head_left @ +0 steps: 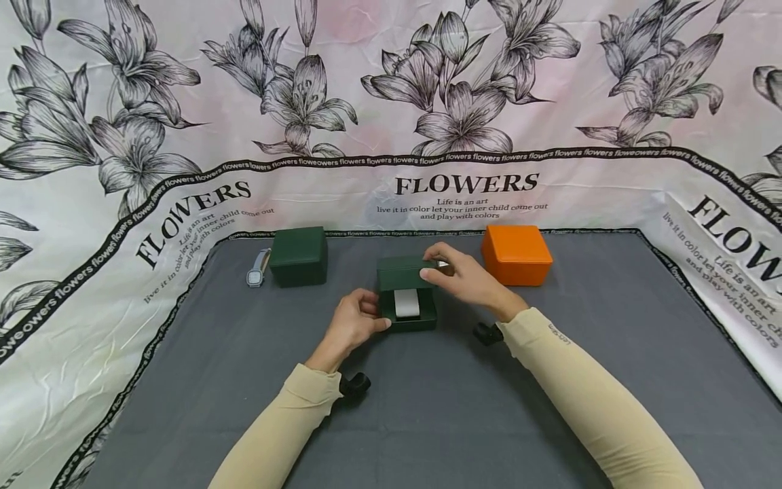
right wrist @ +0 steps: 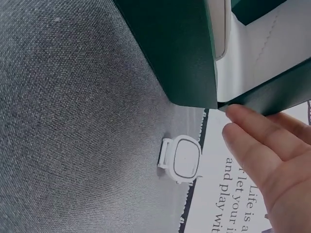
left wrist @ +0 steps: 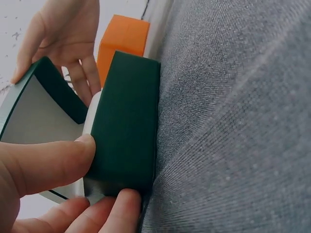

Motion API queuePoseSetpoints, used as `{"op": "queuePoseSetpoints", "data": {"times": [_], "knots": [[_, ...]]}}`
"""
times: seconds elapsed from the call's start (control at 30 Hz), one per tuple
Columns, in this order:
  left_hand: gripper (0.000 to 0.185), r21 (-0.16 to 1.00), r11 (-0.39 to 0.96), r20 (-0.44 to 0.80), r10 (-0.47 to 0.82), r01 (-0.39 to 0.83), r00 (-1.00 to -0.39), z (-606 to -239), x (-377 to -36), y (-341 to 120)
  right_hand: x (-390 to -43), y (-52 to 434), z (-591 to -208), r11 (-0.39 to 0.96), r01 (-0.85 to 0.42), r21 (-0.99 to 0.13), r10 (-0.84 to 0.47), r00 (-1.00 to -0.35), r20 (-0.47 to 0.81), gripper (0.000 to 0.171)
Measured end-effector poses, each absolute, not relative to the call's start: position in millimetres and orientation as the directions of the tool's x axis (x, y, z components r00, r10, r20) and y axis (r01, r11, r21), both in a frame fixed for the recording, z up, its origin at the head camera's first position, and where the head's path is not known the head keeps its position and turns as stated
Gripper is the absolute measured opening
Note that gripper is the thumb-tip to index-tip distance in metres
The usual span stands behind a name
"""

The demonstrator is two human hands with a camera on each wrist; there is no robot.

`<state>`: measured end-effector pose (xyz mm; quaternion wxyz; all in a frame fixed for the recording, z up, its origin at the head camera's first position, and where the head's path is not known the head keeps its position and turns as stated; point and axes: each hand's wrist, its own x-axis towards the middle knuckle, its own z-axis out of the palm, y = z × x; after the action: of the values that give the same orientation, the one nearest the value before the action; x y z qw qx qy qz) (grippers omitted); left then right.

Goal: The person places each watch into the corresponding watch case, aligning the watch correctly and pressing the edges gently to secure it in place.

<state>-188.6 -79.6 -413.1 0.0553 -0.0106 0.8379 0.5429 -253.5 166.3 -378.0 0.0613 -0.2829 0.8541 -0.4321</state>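
While the left grip (head_left: 351, 322), a bare hand, is curled round the left end of a dark green box (head_left: 424, 324), its thumb (left wrist: 73, 158) presses the front edge and its other fingers (left wrist: 124, 211) touch the side. So the box sits right in that grip, down on the gray worktop (head_left: 415, 407), near the middle. Its lid (head_left: 400, 272) is up, and a white cushion (head_left: 406, 303) sits inside. On the box's other side, the right grip (head_left: 466, 273), also a bare hand, has its fingertips touching the lid's right edge, but I cannot tell if it pinches the lid or just touches it. A white watch (right wrist: 185, 158) lies by the box, close to that grip. Over to the left are another green box (head_left: 299, 257), with its lid down, and a light blue watch (head_left: 255, 277) beside it. To the right, past the right grip, is an orange box (head_left: 518, 255).
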Motion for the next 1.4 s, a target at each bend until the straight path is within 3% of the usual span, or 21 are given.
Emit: {"op": "queuePoseSetpoints", "data": {"times": [0.17, 0.43, 0.83, 1.1, 1.4], "knots": [[0.065, 0.914, 0.398, -0.114, 0.064, -0.079, -0.991, -414, -190, -81, -254, 164, -377, 0.484, -0.467, -0.740, -0.546, -0.822, 0.161, 0.037], [0.064, 0.919, 0.388, -0.104, 0.059, -0.073, -0.993, -415, -192, -82, -252, 159, -375, 0.498, -0.520, -0.694, -0.538, -0.813, 0.223, 0.033], [0.059, 0.937, 0.339, -0.118, 0.067, -0.089, -0.991, -418, -194, -82, -257, 153, -363, 0.581, -0.468, -0.666, -0.482, -0.857, 0.182, 0.040], [0.059, 0.933, 0.347, -0.130, 0.064, -0.100, -0.989, -418, -193, -82, -259, 152, -360, 0.615, -0.498, -0.612, -0.456, -0.857, 0.239, 0.039], [0.060, 0.926, 0.367, -0.124, 0.075, -0.088, -0.989, -416, -192, -83, -253, 158, -358, 0.548, -0.528, -0.649, -0.541, -0.815, 0.207, 0.046]]}}
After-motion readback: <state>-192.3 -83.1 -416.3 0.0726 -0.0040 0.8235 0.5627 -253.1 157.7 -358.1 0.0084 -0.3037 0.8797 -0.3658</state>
